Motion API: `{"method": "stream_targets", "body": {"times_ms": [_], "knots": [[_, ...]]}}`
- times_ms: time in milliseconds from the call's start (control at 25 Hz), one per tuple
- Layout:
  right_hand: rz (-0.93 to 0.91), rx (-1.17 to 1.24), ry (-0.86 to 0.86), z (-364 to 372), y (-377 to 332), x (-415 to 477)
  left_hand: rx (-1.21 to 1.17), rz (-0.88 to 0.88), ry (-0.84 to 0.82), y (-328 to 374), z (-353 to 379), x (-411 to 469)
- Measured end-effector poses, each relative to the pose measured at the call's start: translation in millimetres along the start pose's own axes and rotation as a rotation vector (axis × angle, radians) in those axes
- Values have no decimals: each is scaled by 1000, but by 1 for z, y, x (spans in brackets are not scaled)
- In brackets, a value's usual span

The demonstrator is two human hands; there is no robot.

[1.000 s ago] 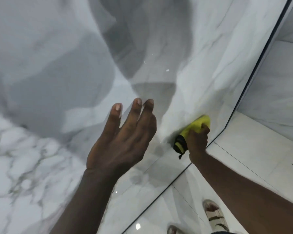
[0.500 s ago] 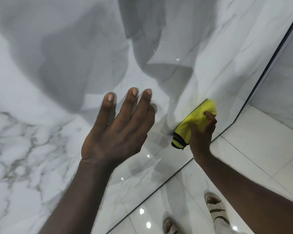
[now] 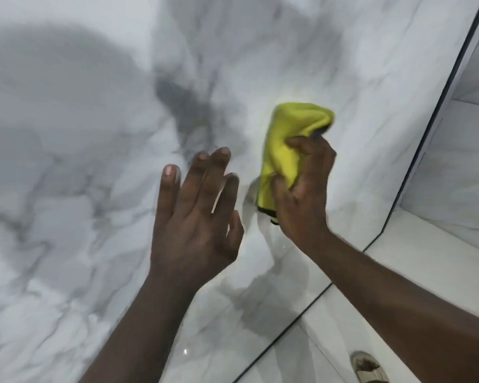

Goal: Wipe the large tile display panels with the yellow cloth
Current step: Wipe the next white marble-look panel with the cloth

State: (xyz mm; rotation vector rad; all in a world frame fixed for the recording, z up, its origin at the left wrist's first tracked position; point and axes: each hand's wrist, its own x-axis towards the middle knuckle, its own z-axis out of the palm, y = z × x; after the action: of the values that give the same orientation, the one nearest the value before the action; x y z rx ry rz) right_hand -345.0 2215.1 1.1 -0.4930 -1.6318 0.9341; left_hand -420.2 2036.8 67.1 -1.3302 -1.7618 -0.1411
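The right hand [image 3: 302,194] is curled around a bunched yellow cloth [image 3: 291,139], thumb and fingers pinching the folds and pressing the wad flat against the marble-patterned tile panel [image 3: 94,134], with most of the cloth sticking out above the knuckles and a dark-trimmed hem showing below the palm. The cloth looks soft, light and limp, likely microfibre, so it will probably crumple and slide within the grip unless it is gathered into a thick pad; holding it through the middle of the bundle, as here, seems the sound place, since a loose corner would flap and smear rather than wipe. Just beside it, the left hand [image 3: 197,217] is open with fingers spread and raised before the panel; whether its fingertips touch the surface cannot be told. The panel is glossy and reflective, grey-veined, and stands tilted away, so it is likely slick under the cloth and needs steady pressure. Its dark lower edge runs diagonally toward the pale floor tiles [image 3: 440,272], where a sandalled foot [image 3: 368,366] shows at the bottom, and a second panel [image 3: 476,134] stands to the right.
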Motion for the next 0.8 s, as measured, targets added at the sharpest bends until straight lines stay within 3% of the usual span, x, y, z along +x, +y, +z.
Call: {"method": "stream_targets", "body": {"times_ms": [40, 80, 120, 200, 240, 280, 360, 400, 440, 480, 560, 600, 640, 760, 800], "knots": [[-206, -52, -80, 3, -11, -3, -6, -12, 14, -14, -10, -8], [-292, -97, -76, 6, -15, 0, -8, -14, 21, -25, -20, -16], [-210, -104, -11, 10, -12, 1, -4, -11, 22, -34, -29, -25], [311, 46, 221, 15, -20, 4, 11, 11, 16, -46, -42, -42], [467, 64, 290, 19, -32, -3, 13, 23, 16, -49, -46, -50], [408, 26, 285, 24, -44, -16, 16, 35, 21, -52, -51, -59], [-78, -105, 29, 33, -63, -46, 8, 54, 31, -57, -54, -69], [-226, -117, -82, 37, -64, -58, -9, 62, 29, -58, -54, -72], [-255, -136, -91, 38, -60, -63, -28, 74, 22, -58, -54, -72], [-134, -117, -20, 40, -49, -64, -38, 88, 14, -56, -52, -72], [438, 47, 209, 41, -35, -59, -33, 110, 0, -52, -46, -67], [633, 66, 261, 39, -26, -57, -32, 123, -10, -49, -40, -64], [619, 37, 255, 34, -23, -60, -42, 136, -26, -45, -33, -60], [245, -55, 90, 34, 3, -94, -18, 225, -45, -37, -4, -57], [264, -71, 87, 35, 24, -103, 27, 268, -30, -36, 3, -59]]}}
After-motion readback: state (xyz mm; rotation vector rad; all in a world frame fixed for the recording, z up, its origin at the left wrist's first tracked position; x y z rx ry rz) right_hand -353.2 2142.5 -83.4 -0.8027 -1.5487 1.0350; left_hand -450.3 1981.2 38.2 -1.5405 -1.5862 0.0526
